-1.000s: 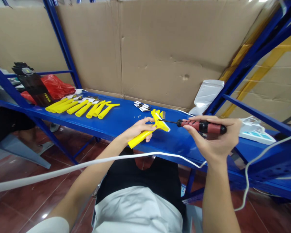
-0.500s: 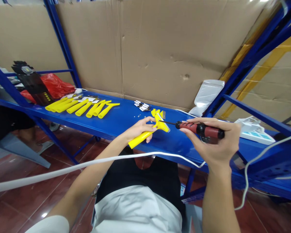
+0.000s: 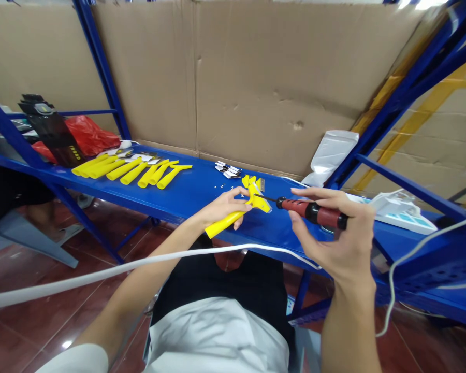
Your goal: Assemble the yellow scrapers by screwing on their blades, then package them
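Observation:
My left hand (image 3: pixel 227 207) is closed around the neck of a yellow scraper (image 3: pixel 226 224), whose wide head points up and to the right. A dark red and black screwdriver (image 3: pixel 312 211) is in my right hand (image 3: pixel 339 233), gripped between thumb and fingers. Its thin shaft reaches left to the scraper's head, and the tip appears to touch it; the exact contact is too small to make out. Just behind the scraper lie small yellow pieces (image 3: pixel 252 181) with a metal blade. Several yellow scraper handles (image 3: pixel 124 170) lie in a row to the left.
Small white-and-black packets (image 3: pixel 228 169) lie on the blue table (image 3: pixel 202 186) near tiny white bits. A red bag (image 3: pixel 91 133) and a black box (image 3: pixel 54 137) stand left. White cable (image 3: pixel 159 257) crosses before me. A white pouch (image 3: pixel 332 153) leans against the right post.
My right hand and the screwdriver's handle have shifted slightly left, and its fingers have opened a little around the handle. My left hand and the scraper stay nearly still.

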Available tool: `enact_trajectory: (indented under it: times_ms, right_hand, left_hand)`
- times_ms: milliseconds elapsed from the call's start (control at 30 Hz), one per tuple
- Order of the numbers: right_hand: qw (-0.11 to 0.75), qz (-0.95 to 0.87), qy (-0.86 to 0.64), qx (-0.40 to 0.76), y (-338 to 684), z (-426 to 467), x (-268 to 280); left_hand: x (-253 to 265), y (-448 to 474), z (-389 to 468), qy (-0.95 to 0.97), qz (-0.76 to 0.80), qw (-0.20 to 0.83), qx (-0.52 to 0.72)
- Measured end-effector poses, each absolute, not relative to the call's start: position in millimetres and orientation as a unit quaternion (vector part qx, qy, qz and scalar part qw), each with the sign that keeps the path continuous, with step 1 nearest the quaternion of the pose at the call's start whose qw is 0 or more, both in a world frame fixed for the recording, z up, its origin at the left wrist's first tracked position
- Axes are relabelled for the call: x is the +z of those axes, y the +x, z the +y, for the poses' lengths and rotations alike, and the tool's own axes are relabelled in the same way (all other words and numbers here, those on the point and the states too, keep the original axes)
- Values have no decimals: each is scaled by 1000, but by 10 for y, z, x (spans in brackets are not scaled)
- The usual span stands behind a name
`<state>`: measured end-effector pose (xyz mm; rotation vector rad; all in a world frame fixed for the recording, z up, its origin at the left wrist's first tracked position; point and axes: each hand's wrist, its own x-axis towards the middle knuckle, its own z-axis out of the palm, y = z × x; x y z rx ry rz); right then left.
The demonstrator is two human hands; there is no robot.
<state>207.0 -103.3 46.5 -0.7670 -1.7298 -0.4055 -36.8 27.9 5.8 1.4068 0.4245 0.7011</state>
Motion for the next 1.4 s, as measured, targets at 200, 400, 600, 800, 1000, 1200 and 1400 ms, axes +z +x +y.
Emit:
enact_trajectory:
  times_ms: [200,400,600,800,1000,1200,1400]
  right_hand:
    - [583,-745,-313,-87,2036,-1109,515]
    - [589,-716,-321,-196,2112,-1041,431]
    - [595,-717,-340,-129,2102,-1010,418]
    - [601,-697,-360,-153,2066,-1027,427]
    - [616,-709,-327,-101,2100,-940,402]
    - [622,-696,-327,-145,2087,-854,349]
    - [639,-694,-324,-74,1992,-765,348]
  left_hand:
    - [56,-370,286,628,182,688,314]
    - [66,-378,274,628,183,688,313]
    - [63,-377,282,623,197,685,322]
    - [69,-379,278,620,194,687,324]
    - [77,-375,284,615,205,687,328]
    - [100,-367,294,611,216,680,342]
    - [84,-370,309,603,226,678,353]
